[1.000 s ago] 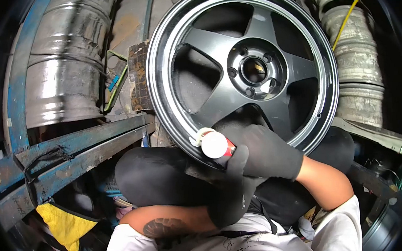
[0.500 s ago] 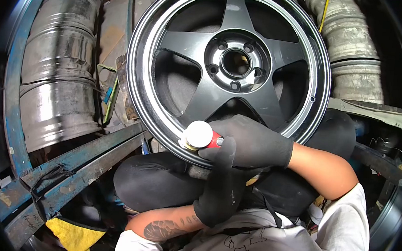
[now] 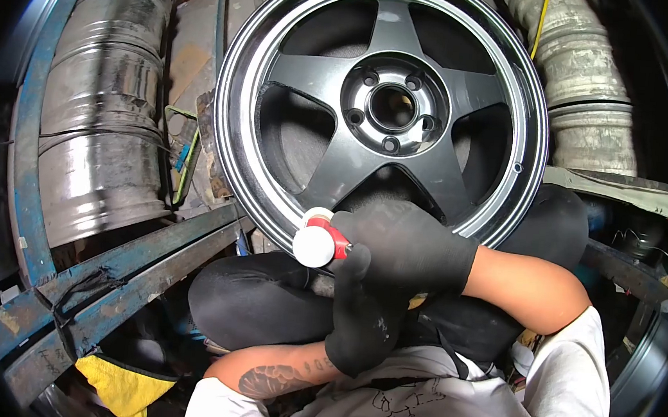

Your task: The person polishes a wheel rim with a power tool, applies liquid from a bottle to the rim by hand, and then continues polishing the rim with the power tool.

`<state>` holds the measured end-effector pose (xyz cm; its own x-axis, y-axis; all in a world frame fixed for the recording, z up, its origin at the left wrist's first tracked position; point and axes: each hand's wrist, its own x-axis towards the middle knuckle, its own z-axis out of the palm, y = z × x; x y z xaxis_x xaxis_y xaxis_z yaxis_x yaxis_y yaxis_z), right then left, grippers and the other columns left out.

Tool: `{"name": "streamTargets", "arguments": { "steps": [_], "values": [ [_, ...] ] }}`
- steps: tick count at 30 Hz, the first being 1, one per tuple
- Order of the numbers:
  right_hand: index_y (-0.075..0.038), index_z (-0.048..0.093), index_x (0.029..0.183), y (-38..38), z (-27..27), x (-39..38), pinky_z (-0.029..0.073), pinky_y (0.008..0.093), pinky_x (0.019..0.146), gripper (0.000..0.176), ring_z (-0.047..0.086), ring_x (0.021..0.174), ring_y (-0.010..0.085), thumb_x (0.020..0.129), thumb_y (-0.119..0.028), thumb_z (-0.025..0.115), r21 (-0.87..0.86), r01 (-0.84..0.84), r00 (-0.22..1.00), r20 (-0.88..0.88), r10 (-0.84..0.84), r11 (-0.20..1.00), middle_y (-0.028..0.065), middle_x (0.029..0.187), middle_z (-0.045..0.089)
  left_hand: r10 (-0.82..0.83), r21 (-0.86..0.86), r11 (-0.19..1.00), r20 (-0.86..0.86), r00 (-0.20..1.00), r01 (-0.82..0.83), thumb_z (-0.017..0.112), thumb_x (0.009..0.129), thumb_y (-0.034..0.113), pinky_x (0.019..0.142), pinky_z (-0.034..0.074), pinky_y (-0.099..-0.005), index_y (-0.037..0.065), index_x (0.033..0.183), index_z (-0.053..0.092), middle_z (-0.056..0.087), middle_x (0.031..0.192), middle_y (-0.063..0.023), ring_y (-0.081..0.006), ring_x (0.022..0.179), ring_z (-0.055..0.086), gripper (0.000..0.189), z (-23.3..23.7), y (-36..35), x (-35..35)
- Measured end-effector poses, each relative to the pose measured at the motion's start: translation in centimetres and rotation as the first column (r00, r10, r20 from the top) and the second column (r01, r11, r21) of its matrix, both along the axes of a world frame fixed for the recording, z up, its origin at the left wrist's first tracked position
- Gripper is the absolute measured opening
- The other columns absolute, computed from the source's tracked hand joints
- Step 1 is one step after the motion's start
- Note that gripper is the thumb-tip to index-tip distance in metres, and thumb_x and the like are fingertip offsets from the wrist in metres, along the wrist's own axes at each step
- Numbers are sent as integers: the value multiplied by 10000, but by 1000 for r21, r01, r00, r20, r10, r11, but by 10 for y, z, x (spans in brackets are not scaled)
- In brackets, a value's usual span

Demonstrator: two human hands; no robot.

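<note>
A large five-spoke wheel point(image 3: 345, 166), dark grey with a bright stepped rim, lies tilted against my crossed legs. Over its lower rim my gloved right hand point(image 3: 403, 245) is wrapped round a small red tool point(image 3: 340, 244). A white round disc point(image 3: 314, 247) faces up at the tool's end, with a cream disc point(image 3: 318, 214) just behind it. My gloved left hand point(image 3: 365, 313) is closed below the right one, its thumb against the red tool; its other fingers are mostly hidden. Whether the discs touch the rim cannot be made out.
Metal wheel barrels point(image 3: 98, 166) are stacked at the left, and more barrels point(image 3: 591, 80) stand at the upper right. Blue metal frame bars point(image 3: 134, 252) cross the lower left, where a yellow cloth point(image 3: 125, 388) hangs. A light metal edge point(image 3: 625, 192) runs at the right.
The red tool has turned and its white disc has moved down and left, showing more of the cream disc above. Both hands have shifted slightly left.
</note>
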<state>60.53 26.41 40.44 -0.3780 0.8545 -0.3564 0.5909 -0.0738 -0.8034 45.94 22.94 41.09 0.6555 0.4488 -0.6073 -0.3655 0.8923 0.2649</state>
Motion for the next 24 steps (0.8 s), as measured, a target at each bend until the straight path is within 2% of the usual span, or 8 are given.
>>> {"name": "streamTargets", "arguments": {
  "steps": [3, 6, 8, 11, 15, 21, 23, 24],
  "values": [
    [-67, 671, 1017, -4, -2, -1, 536, 511, 789, 293, 699, 896, 431, 911, -337, 631, 53, 19, 999, 26, -20, 998, 206, 923, 718, 37, -26, 999, 1, 999, -37, 494, 1016, 588, 1199, 391, -497, 57, 1543, 449, 544, 1508, -148, -318, 1425, 506, 749, -4, -4, 0],
    [-31, 694, 949, -1, 7, 3, 562, 520, 760, 210, 719, 840, 443, 833, -206, 678, 87, 90, 995, -44, -87, 992, 234, 876, 729, -13, -77, 997, 17, 1000, 14, 495, 1021, 575, 1202, 390, -509, 48, 1540, 451, 549, 1504, -156, -326, 1413, 519, 741, -9, -4, -3],
    [-16, 688, 943, -2, -11, 7, 555, 514, 786, 214, 713, 860, 450, 844, -206, 683, 74, 137, 983, -133, -126, 988, 240, 888, 727, -81, -87, 992, 71, 994, 87, 489, 1027, 571, 1207, 387, -520, 41, 1541, 447, 549, 1508, -159, -332, 1410, 523, 740, -15, -1, -10],
    [2, 684, 943, -1, -20, 12, 550, 507, 821, 232, 710, 891, 451, 861, -215, 685, 34, 177, 964, -209, -166, 984, 252, 907, 727, -132, -72, 988, 53, 990, 136, 497, 1026, 577, 1207, 388, -527, 35, 1536, 451, 550, 1511, -165, -337, 1400, 534, 745, -12, 3, -11],
    [7, 691, 948, -1, -27, 9, 550, 504, 841, 247, 709, 925, 449, 866, -226, 692, 14, 195, 954, -236, -186, 981, 263, 922, 729, -111, -15, 994, -46, 993, 111, 518, 1015, 565, 1207, 384, -534, 29, 1527, 453, 544, 1520, -166, -340, 1401, 530, 744, 8, 9, 1],
    [9, 694, 1002, 8, -13, 1, 550, 505, 862, 277, 714, 941, 449, 890, -241, 658, -9, 157, 975, -156, -156, 988, 260, 960, 735, -61, -14, 998, -119, 991, 60, 556, 975, 535, 1211, 365, -526, 43, 1520, 454, 527, 1506, -157, -334, 1423, 497, 742, 9, 13, 1],
    [-15, 684, 1032, 9, -13, -1, 547, 497, 827, 323, 708, 916, 443, 923, -318, 674, 20, 153, 982, -114, -150, 988, 242, 954, 732, 26, -11, 1000, -130, 991, -28, 562, 964, 529, 1203, 367, -523, 51, 1518, 457, 518, 1503, -157, -327, 1429, 488, 739, 3, 11, -1],
    [-27, 679, 1048, 10, -13, -2, 546, 493, 810, 347, 706, 903, 440, 939, -357, 683, 34, 152, 985, -93, -148, 988, 233, 951, 730, 4, 42, 999, -142, 990, 2, 554, 966, 533, 1203, 369, -519, 51, 1518, 455, 517, 1503, -160, -328, 1423, 491, 739, 1, 11, -3]
  ]
}}
